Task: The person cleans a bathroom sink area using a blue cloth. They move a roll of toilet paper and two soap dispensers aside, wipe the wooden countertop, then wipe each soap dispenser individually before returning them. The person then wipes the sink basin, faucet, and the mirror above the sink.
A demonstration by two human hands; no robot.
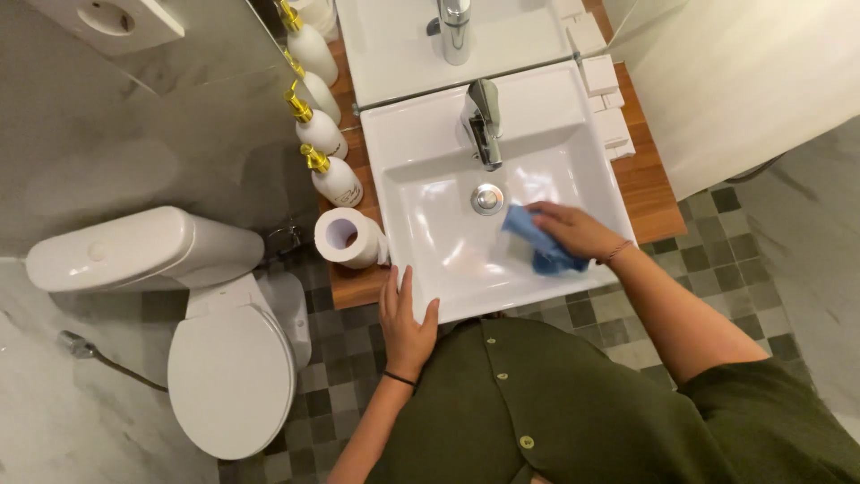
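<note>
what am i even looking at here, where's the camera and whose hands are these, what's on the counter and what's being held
There is no machine here: a person wears a single camera on their head, so you look straight down at their own two bare hands and green shirt. The right hand presses a blue cloth against the inside of a white sink, near the drain and below the chrome tap. The left hand holds nothing; it lies flat on the sink's front rim. The sink sits on a wooden counter. On the counter's left side stand white pump bottles with gold tops and a toilet paper roll; small white boxes are on its right. A mirror behind repeats the tap and bottles. A white toilet stands to the left on a checked tile floor.
</note>
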